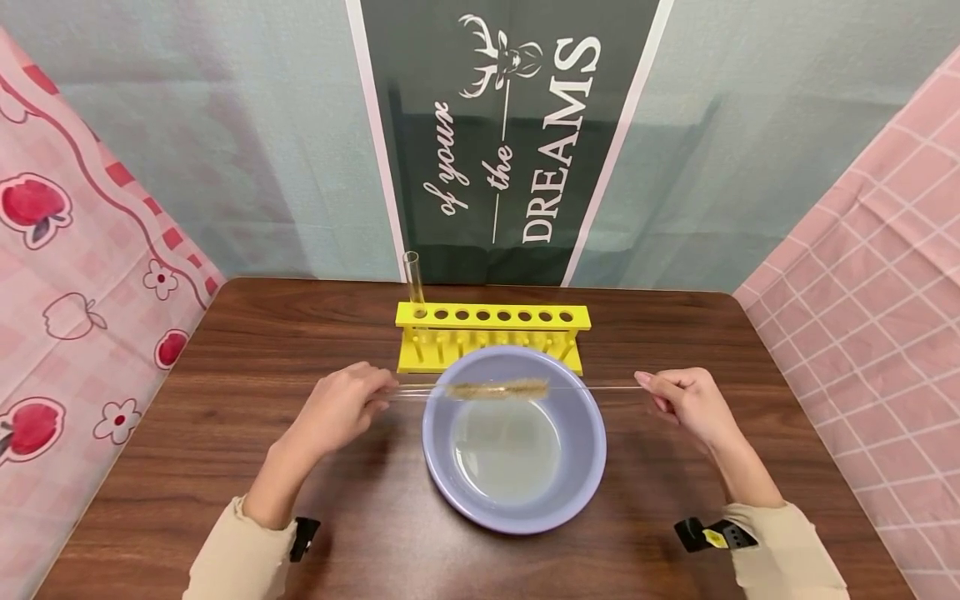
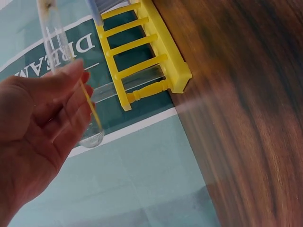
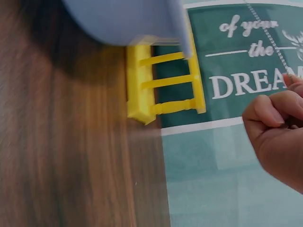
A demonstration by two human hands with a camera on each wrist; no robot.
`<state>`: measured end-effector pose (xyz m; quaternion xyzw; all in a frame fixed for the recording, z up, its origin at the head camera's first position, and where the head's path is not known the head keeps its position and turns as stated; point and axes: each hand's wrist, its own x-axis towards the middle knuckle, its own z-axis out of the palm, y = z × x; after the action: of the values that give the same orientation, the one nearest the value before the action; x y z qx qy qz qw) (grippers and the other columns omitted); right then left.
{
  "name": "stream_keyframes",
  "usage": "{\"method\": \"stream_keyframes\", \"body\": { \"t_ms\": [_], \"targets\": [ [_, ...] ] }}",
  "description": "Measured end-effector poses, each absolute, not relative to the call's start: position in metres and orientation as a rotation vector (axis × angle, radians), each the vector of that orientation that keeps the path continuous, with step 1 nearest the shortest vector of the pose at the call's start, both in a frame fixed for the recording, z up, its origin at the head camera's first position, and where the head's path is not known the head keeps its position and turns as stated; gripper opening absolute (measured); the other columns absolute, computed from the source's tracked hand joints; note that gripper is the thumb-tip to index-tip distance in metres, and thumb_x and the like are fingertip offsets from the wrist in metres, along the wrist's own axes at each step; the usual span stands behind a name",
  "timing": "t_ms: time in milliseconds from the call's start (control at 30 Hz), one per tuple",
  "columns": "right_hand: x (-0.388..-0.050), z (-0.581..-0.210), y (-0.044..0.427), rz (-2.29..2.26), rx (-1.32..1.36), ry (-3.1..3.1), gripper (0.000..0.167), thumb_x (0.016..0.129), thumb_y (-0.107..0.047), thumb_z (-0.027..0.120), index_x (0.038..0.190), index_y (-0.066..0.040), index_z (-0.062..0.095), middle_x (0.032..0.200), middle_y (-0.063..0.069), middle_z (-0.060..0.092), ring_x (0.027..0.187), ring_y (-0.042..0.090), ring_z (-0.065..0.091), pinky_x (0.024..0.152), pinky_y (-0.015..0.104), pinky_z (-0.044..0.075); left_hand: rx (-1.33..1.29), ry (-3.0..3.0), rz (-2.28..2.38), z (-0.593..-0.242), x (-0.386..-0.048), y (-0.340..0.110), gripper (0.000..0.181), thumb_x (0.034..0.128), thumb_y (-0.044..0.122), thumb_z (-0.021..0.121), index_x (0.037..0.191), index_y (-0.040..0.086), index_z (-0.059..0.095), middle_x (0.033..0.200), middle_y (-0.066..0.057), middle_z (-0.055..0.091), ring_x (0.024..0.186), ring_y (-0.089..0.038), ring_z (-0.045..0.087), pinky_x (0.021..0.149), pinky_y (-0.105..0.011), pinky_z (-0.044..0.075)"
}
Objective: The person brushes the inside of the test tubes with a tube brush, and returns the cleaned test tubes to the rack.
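Note:
My left hand (image 1: pixel 341 408) grips a clear glass test tube (image 1: pixel 416 392) lying level above the left rim of the bowl. In the left wrist view the tube's rounded end (image 2: pixel 92 138) pokes out below the fingers. My right hand (image 1: pixel 690 404) pinches the thin twisted-wire handle (image 1: pixel 607 387) of a test tube brush. Its tan bristles (image 1: pixel 528 388) hang over the lavender basin (image 1: pixel 442 483), in line with the tube. The bristles' left part looks narrower, at or within the tube's mouth; how deep they go, I cannot tell. Cloudy-looking water (image 1: pixel 506 450) lies in the basin.
Behind the basin stands a yellow test tube rack (image 1: pixel 491 317) with a row of holes. One upright glass test tube (image 1: pixel 413 279) occupies its leftmost hole. The dark wooden table (image 1: pixel 360 533) meets a printed cloth (image 1: pixel 300 167) at its back edge, with pink cloths at both sides.

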<state>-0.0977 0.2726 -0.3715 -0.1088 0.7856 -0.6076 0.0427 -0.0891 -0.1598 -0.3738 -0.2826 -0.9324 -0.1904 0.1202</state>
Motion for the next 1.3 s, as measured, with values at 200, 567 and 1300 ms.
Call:
{"method": "stream_keyframes", "body": {
  "t_ms": [200, 567, 1300],
  "targets": [
    [-0.104, -0.368, 0.284, -2.084, -0.394, 1.797, 0.042, 0.093, 0.006, 0.036, 0.053, -0.002, 0.029, 0.045, 0.009, 0.016, 0.038, 0.022, 0.011, 0.043, 0.027, 0.026, -0.802, -2.66, -0.526, -0.378, -0.086, -0.163, 0.026, 0.0659, -0.007, 0.073, 0.084, 0.01, 0.064, 0.077, 0.0, 0.062, 0.072, -0.017, 0.058, 0.054, -0.035, 0.046],
    [-0.098, -0.369, 0.286, -1.798, -0.359, 2.344, 0.042, 0.093, -0.005, 0.049, 0.052, -0.002, 0.039, 0.045, 0.007, 0.028, 0.039, 0.018, 0.024, 0.038, 0.033, 0.023, -0.829, -2.809, -0.709, -0.379, -0.085, -0.169, 0.022, 0.0681, -0.001, 0.076, 0.084, 0.01, 0.065, 0.08, 0.001, 0.065, 0.073, -0.014, 0.062, 0.065, -0.034, 0.049],
    [-0.094, -0.375, 0.296, -1.774, -0.361, 2.428, 0.039, 0.092, -0.003, 0.05, 0.054, -0.002, 0.044, 0.046, 0.008, 0.033, 0.039, 0.021, 0.025, 0.036, 0.034, 0.021, -0.906, -2.839, -0.802, -0.379, -0.088, -0.178, 0.021, 0.0691, -0.002, 0.075, 0.085, 0.009, 0.066, 0.081, 0.0, 0.065, 0.074, -0.014, 0.063, 0.068, -0.033, 0.049]
  ]
}}
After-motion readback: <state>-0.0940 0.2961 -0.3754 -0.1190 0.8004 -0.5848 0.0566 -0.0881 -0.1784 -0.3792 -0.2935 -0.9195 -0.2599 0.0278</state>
